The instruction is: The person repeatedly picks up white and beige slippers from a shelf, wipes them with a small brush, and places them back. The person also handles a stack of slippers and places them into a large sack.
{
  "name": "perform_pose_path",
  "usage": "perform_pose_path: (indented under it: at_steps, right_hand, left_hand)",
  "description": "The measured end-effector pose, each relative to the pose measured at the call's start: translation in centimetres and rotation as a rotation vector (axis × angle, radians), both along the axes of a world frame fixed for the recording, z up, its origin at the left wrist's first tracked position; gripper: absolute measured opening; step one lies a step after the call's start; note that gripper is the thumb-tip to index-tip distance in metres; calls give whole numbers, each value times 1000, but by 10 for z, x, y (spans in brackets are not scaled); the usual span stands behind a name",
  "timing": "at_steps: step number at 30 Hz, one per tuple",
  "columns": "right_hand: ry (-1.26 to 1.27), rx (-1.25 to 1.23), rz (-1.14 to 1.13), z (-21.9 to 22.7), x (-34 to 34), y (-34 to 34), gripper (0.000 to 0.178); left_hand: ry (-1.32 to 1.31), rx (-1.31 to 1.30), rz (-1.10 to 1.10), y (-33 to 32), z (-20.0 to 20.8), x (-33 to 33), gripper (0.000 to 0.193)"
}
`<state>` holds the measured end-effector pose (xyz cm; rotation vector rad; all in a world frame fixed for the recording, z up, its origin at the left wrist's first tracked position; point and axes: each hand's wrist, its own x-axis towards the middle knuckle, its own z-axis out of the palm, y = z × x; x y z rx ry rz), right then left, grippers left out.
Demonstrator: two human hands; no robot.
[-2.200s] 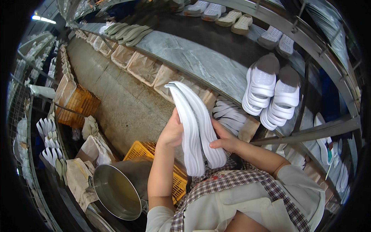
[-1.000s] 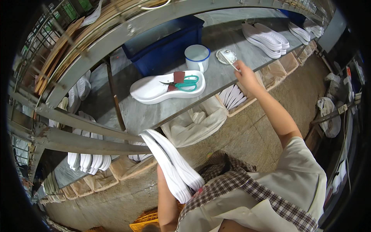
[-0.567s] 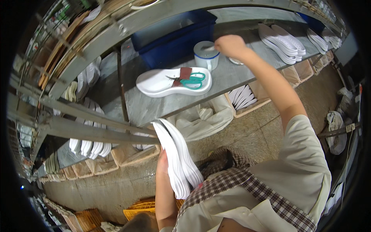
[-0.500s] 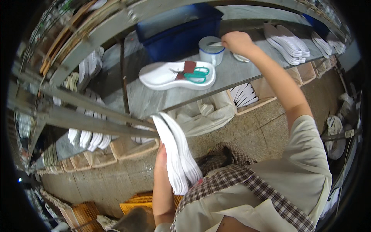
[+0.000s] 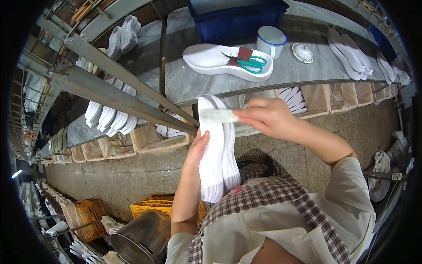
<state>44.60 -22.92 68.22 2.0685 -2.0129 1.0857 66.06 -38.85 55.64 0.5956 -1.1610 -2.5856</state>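
Observation:
A stack of white shoe soles [image 5: 212,163] rests upright in my left hand [image 5: 198,147], its fingers wrapped round the left side with the thumb on the front. My right hand [image 5: 270,118] pinches a small pale brush [image 5: 218,116], smeared by motion, across the upper part of the soles. Beyond them on the grey bench [image 5: 176,83] stands a white mug [image 5: 269,46] with a blue rim. Left of it a large white sole [image 5: 206,59] carries scissors [image 5: 252,64] with green handles and a dark red patch. A white lid [image 5: 302,53] lies right of the mug.
A blue bin [image 5: 239,24] stands at the bench's back. More soles [image 5: 349,55] are stacked at the right. A metal frame bar [image 5: 118,105] slants close by my left hand. Lined trays [image 5: 314,97] sit below the bench edge; yellow crates [image 5: 151,206] are at lower left.
My right hand has come from the mug down to the soles, bringing the brush. My left hand still holds the stack. The whole view has shifted, showing the mug and lid uncovered.

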Motion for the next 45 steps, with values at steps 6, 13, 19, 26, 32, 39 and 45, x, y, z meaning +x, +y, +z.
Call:
perform_pose_path:
  at_steps: [6, 13, 19, 26, 32, 39, 45]
  right_hand:
    - [186, -171, 150, 17, 24, 8, 24]
    - [249, -93, 40, 31, 23, 7, 24]
    - [284, -93, -141, 34, 7, 6, 19]
    - [250, -16, -5, 27, 4, 8, 23]
    - [175, -37, 115, 21, 1, 7, 22]
    - [131, -134, 175, 10, -4, 3, 23]
    - [91, 28, 76, 1, -1, 7, 20]
  left_hand:
    - [-86, -88, 36, 2, -6, 6, 59]
    - [-27, -62, 27, 13, -4, 4, 59]
    - [-14, -104, 34, 18, -4, 0, 59]
    - [-22, -68, 58, 20, -7, 5, 60]
    - [-20, -170, 93, 24, -4, 10, 61]
    - [-5, -170, 95, 25, -4, 11, 61]
    - [-97, -105, 93, 25, -3, 14, 62]
